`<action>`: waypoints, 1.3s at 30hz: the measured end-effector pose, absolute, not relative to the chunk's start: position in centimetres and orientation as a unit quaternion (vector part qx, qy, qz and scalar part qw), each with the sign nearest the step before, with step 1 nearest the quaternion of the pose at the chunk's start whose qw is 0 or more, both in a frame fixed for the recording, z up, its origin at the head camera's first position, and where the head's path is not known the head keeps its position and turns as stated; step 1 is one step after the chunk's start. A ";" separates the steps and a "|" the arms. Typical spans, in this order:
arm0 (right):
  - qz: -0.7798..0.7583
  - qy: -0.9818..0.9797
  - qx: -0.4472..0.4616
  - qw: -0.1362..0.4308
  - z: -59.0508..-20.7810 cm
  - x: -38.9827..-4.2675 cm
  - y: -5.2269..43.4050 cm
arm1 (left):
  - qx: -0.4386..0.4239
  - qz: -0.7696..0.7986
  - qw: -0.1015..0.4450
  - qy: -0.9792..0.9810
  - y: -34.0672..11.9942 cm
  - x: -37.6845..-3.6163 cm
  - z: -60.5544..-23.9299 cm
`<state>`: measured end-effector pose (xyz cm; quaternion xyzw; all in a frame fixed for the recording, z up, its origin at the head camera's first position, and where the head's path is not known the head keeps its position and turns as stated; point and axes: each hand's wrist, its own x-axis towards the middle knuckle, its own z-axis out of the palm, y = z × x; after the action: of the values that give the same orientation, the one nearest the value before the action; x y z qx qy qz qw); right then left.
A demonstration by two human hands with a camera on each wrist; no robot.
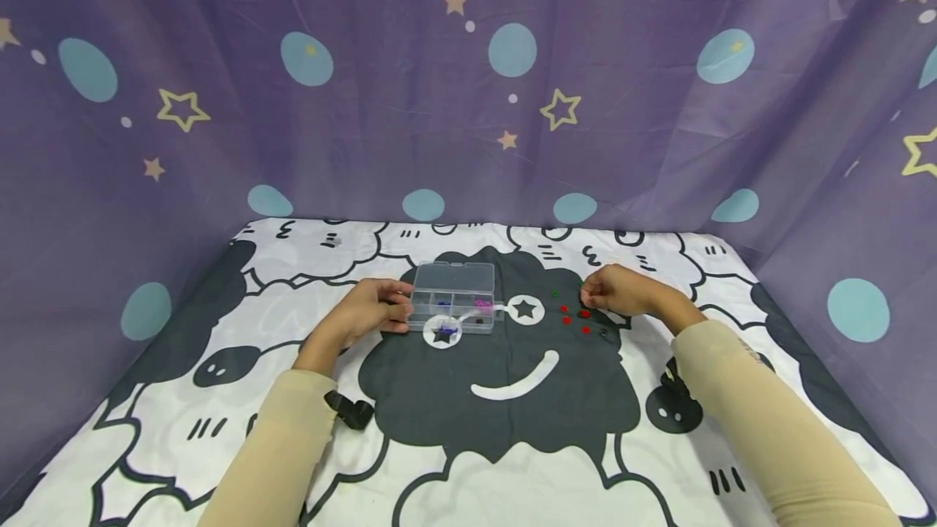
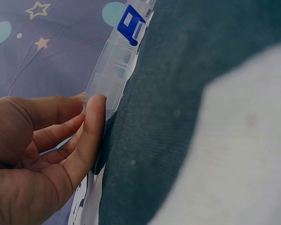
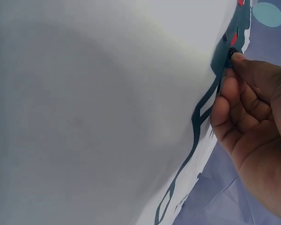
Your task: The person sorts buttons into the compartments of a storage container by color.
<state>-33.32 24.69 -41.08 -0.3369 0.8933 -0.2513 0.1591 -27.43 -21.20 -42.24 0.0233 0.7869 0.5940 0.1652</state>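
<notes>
A clear plastic compartment box (image 1: 452, 297) sits with its lid open on the dark sheep figure of the printed cloth (image 1: 512, 462) that covers the bench, a little left of centre. Small beads lie in its cells, blue in one and pink in another; they are too small to count. The left hand (image 1: 373, 311) rests against the box's left end, and the left wrist view shows its fingertips (image 2: 96, 105) pressed flat to the clear side wall (image 2: 110, 70), the fingers only gently bent. A blue clasp (image 2: 131, 23) shows farther along that wall.

To the right of the box, well apart from it, a few red beads (image 1: 574, 321) and one green bead (image 1: 555, 293) lie loose on the dark print. The right hand (image 1: 618, 291) is lowered beside them with its knuckles up and fingers curled. In the right wrist view its thumb and forefinger meet on a small dark bead (image 3: 231, 53) at the cloth; the bead is mostly hidden by the fingertips.

Both forearms wear beige sleeves (image 1: 761, 421). A dark strap (image 1: 350, 409) lies by the left wrist. A purple star-printed curtain (image 1: 468, 88) stands behind.
</notes>
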 end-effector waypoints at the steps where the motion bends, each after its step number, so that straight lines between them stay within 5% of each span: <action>1: -0.252 0.893 -0.340 0.154 -41.1 -33.4 24.6 | 0.023 0.594 0.165 0.787 -21.2 -27.4 -42.3; 9: -0.236 0.892 -0.370 0.109 -40.6 -33.7 23.5 | 0.021 0.593 0.164 0.788 -21.1 -27.5 -42.3; 39: -0.271 0.861 -0.418 0.103 -37.7 -33.5 13.8 | 0.030 0.598 0.164 0.784 -21.3 -27.3 -42.2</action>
<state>-33.53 13.82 -37.72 -0.4181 0.8609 -0.2713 0.1027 -27.26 -21.33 -42.17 0.0297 0.7842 0.5978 0.1636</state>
